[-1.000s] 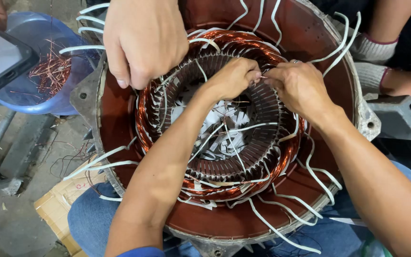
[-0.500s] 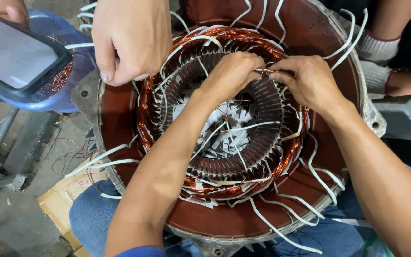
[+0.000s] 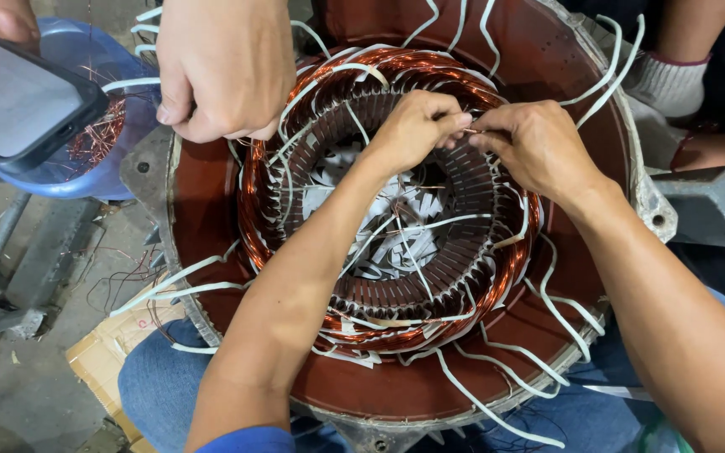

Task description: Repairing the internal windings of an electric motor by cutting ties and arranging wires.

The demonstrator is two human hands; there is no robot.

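Co-worker's hand [image 3: 224, 67] grips the coil rim, left of mine. Left hand [image 3: 417, 126] and right hand [image 3: 534, 147] meet, fingers closed, pinching thin copper wire [image 3: 470, 130] atop the round copper-wound motor stator [image 3: 379, 327]. Most slots look wound; white sleeved leads [image 3: 497, 411] hang loose, untied.

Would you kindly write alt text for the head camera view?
Two bare hands, left hand and right hand, pinch copper wire at the far rim of a large motor stator. Another person's hand grips the windings at upper left, beside a dark phone.
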